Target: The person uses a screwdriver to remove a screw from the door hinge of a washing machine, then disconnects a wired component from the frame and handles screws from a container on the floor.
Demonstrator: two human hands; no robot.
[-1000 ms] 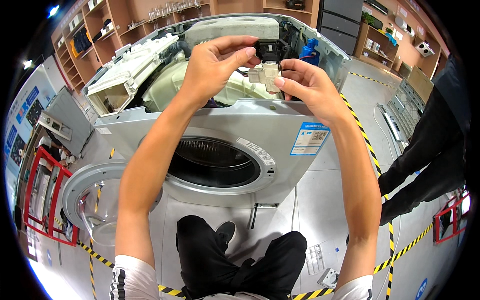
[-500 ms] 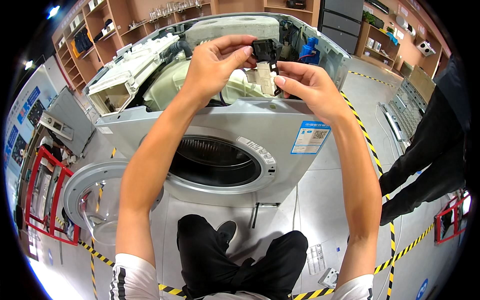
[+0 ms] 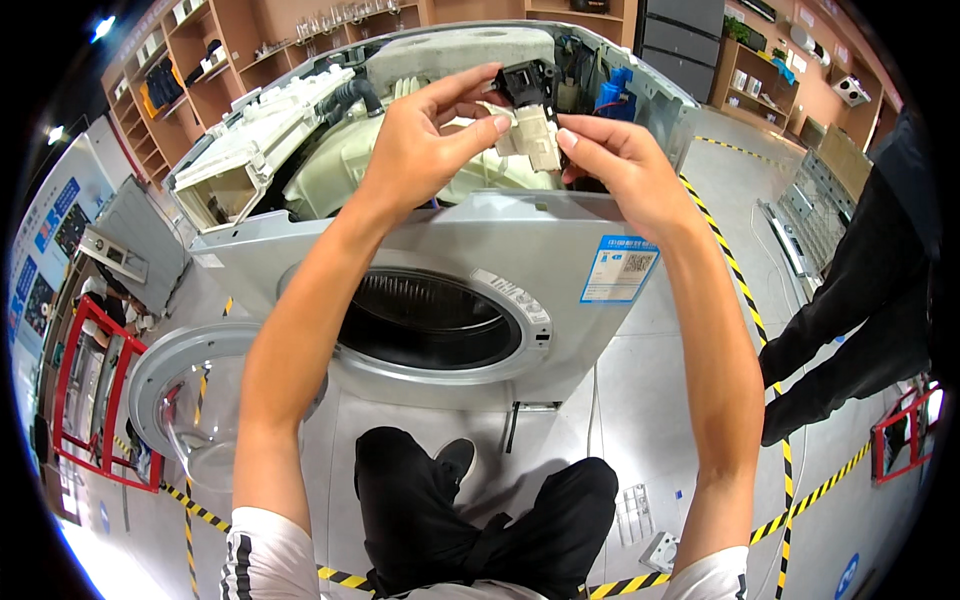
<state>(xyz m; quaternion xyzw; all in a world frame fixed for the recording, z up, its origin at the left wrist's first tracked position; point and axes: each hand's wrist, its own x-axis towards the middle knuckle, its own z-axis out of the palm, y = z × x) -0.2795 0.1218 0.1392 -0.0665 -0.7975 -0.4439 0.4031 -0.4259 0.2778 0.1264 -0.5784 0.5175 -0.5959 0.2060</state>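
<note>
Wooden shelves (image 3: 215, 70) line the back of a bright workshop, where grey floor tiles (image 3: 650, 385) are crossed by yellow-and-black striped tape (image 3: 788, 515). Before a seated person stands a front-loading washing machine (image 3: 575, 345), its top uncovered and its round glass door (image 3: 200, 430) swung out to the left. Inside show a pale tub (image 3: 335, 170), a grey counterweight block (image 3: 460, 45) and a blue part (image 3: 612, 95).

Above the machine's front edge, both hands hold up a small black-and-cream plastic part (image 3: 535, 128). The left hand (image 3: 415, 140) steadies its left side, thumb and forefinger set apart around it; the right hand (image 3: 625, 165) pinches the right edge narrowly. So far, the machine is opened up and the part is in hand, not seated in the machine. Its black and cream sections touch; whether they are locked together, or wired to anything, cannot be told.
</note>
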